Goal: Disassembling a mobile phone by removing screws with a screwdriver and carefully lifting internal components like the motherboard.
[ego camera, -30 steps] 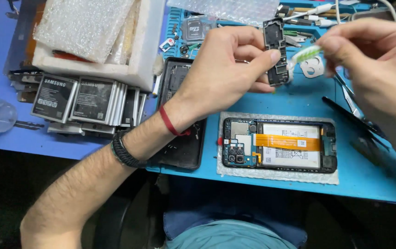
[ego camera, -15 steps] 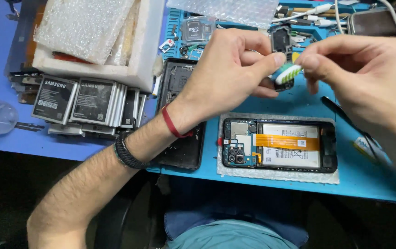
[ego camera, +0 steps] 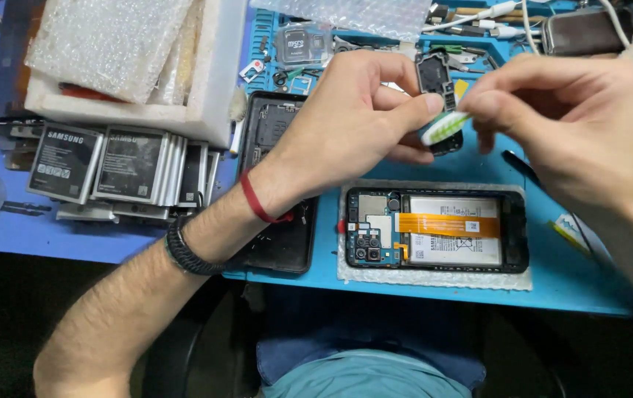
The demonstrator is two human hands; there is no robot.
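Both my arms are bare, no sleeves in view. My left hand (ego camera: pixel 346 125) has a thin red string band at the wrist and, further up the forearm, a thick black braided bracelet. My right hand (ego camera: pixel 574 125) wears nothing visible: no rings, watch or gloves.

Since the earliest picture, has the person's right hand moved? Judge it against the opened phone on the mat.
Yes. The right hand has come down and leftward, closer to the opened phone and the left hand.
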